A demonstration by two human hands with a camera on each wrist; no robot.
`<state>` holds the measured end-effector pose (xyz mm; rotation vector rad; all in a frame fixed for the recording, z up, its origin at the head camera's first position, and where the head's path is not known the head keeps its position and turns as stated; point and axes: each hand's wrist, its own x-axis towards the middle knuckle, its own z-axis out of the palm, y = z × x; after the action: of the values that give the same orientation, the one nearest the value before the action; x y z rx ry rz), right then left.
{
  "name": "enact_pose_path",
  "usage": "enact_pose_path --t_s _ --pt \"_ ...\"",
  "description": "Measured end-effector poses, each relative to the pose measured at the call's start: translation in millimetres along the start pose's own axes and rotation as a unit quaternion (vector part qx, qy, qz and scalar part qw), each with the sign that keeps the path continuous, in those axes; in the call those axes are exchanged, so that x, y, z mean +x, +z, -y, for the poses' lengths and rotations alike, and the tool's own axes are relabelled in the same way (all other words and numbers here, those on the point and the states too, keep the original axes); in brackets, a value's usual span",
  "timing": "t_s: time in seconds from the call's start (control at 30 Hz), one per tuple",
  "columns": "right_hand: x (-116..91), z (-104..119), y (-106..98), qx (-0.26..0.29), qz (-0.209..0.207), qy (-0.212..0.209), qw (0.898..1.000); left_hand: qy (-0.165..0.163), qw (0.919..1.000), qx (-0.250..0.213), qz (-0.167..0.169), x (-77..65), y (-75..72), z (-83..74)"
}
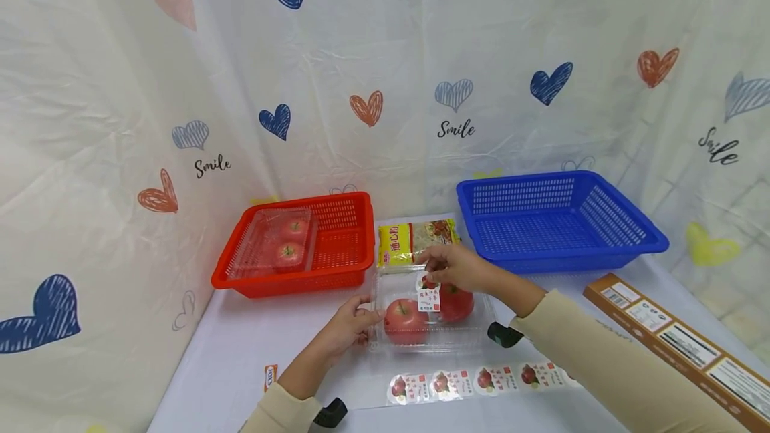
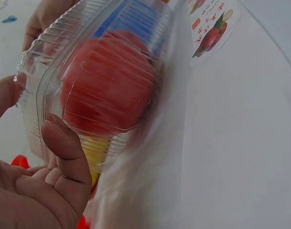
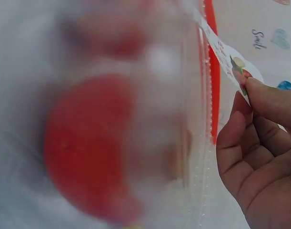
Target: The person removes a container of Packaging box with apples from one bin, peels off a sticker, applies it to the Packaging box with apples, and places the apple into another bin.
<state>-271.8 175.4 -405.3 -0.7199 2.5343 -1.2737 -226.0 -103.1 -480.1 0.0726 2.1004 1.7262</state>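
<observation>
A clear plastic clamshell box [image 1: 460, 341] with two red apples [image 1: 404, 327] inside stands on the table before me. My left hand [image 1: 345, 327] holds the box by its left side; in the left wrist view the thumb and fingers [image 2: 66, 150] lie on either side of its ribbed rim. Above the lid my right hand [image 1: 454, 267] pinches a white sticker label [image 1: 429, 298] with a red fruit picture between thumb and fingers. The right wrist view shows the label [image 3: 226, 59] hanging slantwise from those fingertips, its far end close over the lid.
A strip of similar labels [image 1: 445, 385] lies in front of the box. Behind stand a red basket [image 1: 343, 279] holding another apple box [image 1: 289, 239], a yellow food packet [image 1: 394, 246] and a blue basket [image 1: 559, 262]. At right lies a long brown carton [image 1: 680, 346]; a small orange-white wrapper [image 1: 270, 375] lies left.
</observation>
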Motion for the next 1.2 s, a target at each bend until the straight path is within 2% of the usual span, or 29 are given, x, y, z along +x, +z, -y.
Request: enact_pose_path --t_s 0.27,0.43,0.6,0.93,1.2 --pt "-2.6 -1.4 9.7 -0.078 0.001 -0.033 0.996 -0.001 1.0000 0.000 -0.003 -0.4 0.1 -0.5" --pt "-3.7 -0.3 14.1 -0.106 -0.016 -0.020 0.994 0.001 1.0000 0.003 -0.004 -0.7 -0.1 0.0" --pt "-4.1 -0.4 17.5 -0.117 -0.031 0.000 0.993 0.008 1.0000 0.002 0.001 0.7 -0.3 1.9" --pt "-5.0 -0.8 17.3 -0.117 -0.031 -0.004 0.993 0.008 1.0000 -0.002 0.004 -0.3 -0.2 0.5" --pt "-5.1 -3.8 19.1 -0.174 -0.034 -0.019 0.984 0.010 0.9999 0.000 0.005 0.8 -0.8 1.8"
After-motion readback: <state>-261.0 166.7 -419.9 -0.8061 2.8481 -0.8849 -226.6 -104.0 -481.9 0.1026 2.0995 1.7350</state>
